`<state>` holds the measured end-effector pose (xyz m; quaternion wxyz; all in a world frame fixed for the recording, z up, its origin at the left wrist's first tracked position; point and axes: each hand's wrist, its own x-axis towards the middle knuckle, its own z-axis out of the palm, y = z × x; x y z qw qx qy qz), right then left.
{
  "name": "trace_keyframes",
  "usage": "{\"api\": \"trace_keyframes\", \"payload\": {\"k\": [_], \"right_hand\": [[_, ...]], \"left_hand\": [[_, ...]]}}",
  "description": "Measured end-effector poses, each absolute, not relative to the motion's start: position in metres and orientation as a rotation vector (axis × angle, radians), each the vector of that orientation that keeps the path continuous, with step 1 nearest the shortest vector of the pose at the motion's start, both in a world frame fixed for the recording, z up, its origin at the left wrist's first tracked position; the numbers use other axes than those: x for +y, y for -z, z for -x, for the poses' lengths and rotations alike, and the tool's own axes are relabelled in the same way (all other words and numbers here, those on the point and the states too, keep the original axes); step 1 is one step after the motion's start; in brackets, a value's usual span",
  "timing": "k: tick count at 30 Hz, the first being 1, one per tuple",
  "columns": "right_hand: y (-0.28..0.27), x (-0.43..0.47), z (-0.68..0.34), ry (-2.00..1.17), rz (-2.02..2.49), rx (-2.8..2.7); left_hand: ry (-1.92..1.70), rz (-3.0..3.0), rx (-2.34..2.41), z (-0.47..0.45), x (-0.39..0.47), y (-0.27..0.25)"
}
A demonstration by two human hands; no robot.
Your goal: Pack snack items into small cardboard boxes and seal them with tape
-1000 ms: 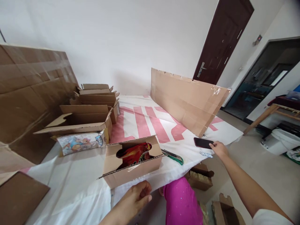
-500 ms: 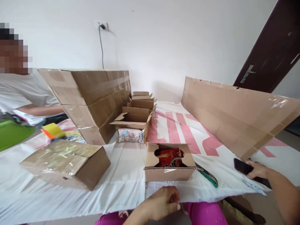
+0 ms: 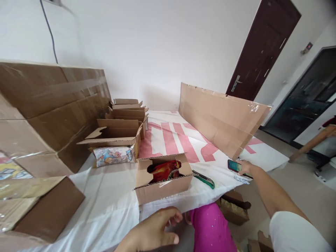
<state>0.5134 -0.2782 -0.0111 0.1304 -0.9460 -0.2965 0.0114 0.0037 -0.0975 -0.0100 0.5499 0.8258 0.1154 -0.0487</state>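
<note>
the right hand (image 3: 246,168) reaches out to the right and has its fingers closed over the phone (image 3: 233,165), thumb across the lit screen; whether the phone is clear of the cloth i can't tell. the left hand (image 3: 156,229) is half open, fingers loosely curled, thumb apart, nothing in it, just off the near edge below the open box (image 3: 162,194).

the phone is at the near right edge of the table, so i'd hold it by its long sides, thumb off the glass, and carry it inward over the table rather than out over the drop. with that arm stretched so far, a slow, level pull seems safest, and one clear of the green cutter (image 3: 207,180), which lies right beside the box with the red packet (image 3: 166,170) in it.

the table wears a white cloth (image 3: 110,194) with broad pink marks, creased on the left, so things may snag there. stacked boxes (image 3: 70,101) wall off the left; a cardboard panel (image 3: 217,119) stands on the right. beyond are a white wall (image 3: 147,45), a dark door (image 3: 262,52) and, far right, a dim doorway (image 3: 301,105). another box (image 3: 235,215) sits on the floor under the near edge.
</note>
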Motion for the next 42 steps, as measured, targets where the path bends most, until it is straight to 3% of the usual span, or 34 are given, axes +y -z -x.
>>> {"api": "trace_keyframes", "payload": {"k": [4,7,9,11,14,19,25,34,42], "right_hand": [[-0.011,-0.271,-0.5,-0.143,2.725,-0.886],[-0.034,-0.251,-0.478,-0.089,2.604,-0.973],[-0.048,-0.229,-0.449,-0.021,2.463,-1.072],[-0.06,-0.204,-0.408,0.029,2.303,-1.186],[-0.074,-0.172,-0.326,0.025,2.072,-1.411],[-0.084,-0.149,-0.205,-0.056,1.405,-2.215],[-0.057,-0.152,-0.167,-0.205,1.708,-2.388],[-0.021,-0.154,-0.155,0.236,1.841,-2.387],[-0.021,-0.15,-0.168,0.487,1.926,-2.26]], "left_hand": [[-0.007,-1.702,-0.1,0.042,-0.082,-0.015],[-0.692,-1.381,-0.146,0.069,-0.063,-0.012],[-1.165,-1.178,0.044,0.073,-0.05,-0.004],[-1.389,-1.185,0.356,0.066,-0.04,0.005],[-1.372,-1.416,0.623,0.048,-0.034,0.018],[-1.354,-1.901,0.549,0.036,-0.043,0.02],[-1.32,-2.238,0.438,0.044,-0.055,0.004],[-1.268,-2.683,0.948,0.022,-0.076,0.009],[-1.121,-2.476,1.077,0.018,-0.075,0.024]]}}
